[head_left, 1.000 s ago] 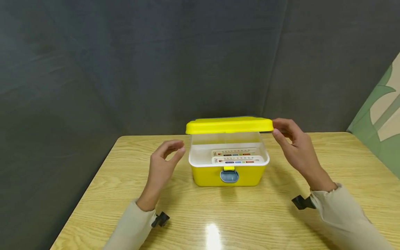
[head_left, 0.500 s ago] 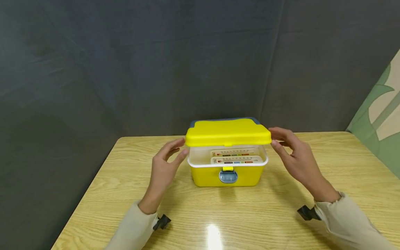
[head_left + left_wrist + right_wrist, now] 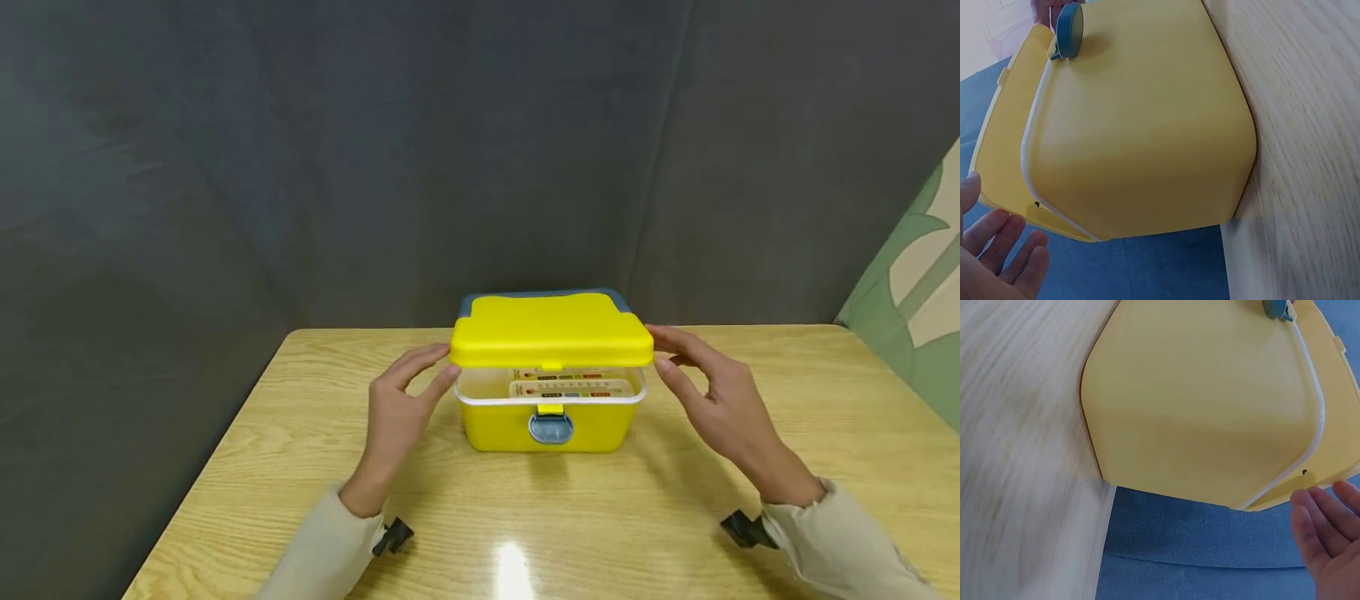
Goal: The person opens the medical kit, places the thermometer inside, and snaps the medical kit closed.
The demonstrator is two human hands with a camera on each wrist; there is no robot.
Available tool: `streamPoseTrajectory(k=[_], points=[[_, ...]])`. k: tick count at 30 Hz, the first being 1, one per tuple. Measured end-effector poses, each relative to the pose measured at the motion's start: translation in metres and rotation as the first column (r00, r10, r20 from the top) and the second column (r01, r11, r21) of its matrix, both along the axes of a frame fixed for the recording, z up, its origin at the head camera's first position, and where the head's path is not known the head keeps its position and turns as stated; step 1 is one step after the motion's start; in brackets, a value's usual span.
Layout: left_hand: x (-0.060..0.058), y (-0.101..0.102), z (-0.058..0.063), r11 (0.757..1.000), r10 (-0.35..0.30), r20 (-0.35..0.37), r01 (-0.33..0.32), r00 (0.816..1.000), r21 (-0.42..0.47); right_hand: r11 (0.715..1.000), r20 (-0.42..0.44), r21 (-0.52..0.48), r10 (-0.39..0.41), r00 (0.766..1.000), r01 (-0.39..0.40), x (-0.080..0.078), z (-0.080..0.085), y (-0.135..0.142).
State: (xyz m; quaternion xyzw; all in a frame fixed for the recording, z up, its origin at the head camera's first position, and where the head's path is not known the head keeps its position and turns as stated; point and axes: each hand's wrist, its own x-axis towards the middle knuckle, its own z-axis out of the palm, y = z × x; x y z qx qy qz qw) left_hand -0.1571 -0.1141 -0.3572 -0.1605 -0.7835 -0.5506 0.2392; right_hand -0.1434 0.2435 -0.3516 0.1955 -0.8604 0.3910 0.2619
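Observation:
A yellow storage box [image 3: 498,427] stands on the table, its yellow lid [image 3: 551,329] tilted partway down over the white rim. At the lid's left front corner, my left hand [image 3: 397,412] touches the edge with thumb and fingertips. My right hand [image 3: 723,408] has its fingertips at the lid's right edge, fingers fairly straight. Inside, two thermometer cards [image 3: 573,388] with printed scales show through the gap, the rear one partly covered by the lid. The blue-grey latch [image 3: 551,428] hangs on the front. In the left wrist view, the lid [image 3: 1013,131] stands apart from the rim.
The wooden table [image 3: 300,467] reaches back to a dark cloth backdrop [image 3: 375,167]. A green and beige patterned panel [image 3: 918,275] stands at the right. Black wrist mounts [image 3: 393,535] sit at both cuffs.
The lid has swung down and forward, covering more of the opening. My left hand has come in to touch its left corner; my right hand has lowered along with it.

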Motion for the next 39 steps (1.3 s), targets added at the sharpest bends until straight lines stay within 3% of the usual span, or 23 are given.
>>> streamPoseTrajectory(k=[12, 18, 24, 32, 39], points=[[0.0, 0.003, -0.002, 0.999, 0.015, -0.025, -0.016, 1.0, -0.049, 0.999, -0.023, 0.005, -0.032, 0.999, 0.032, -0.001, -0.006, -0.002], [0.003, 0.003, -0.001, 0.999, -0.005, 0.013, 0.006, 1.0, -0.031, 0.999, -0.075, 0.041, -0.023, 0.997, 0.026, 0.001, -0.006, -0.003], [0.003, 0.0, 0.002, 0.994, -0.016, 0.048, 0.021, 0.999, -0.103, 0.997, -0.1, 0.075, -0.025, 0.995, 0.032, 0.001, -0.006, -0.002], [0.003, -0.001, 0.004, 0.987, -0.045, -0.004, 0.044, 0.999, -0.155, 0.995, -0.138, 0.094, -0.027, 0.99, 0.041, 0.002, -0.01, -0.001], [0.001, -0.003, 0.0, 0.989, -0.047, 0.01, 0.048, 0.999, -0.137, 0.987, -0.164, 0.154, -0.019, 0.986, 0.045, 0.001, -0.012, -0.001]])
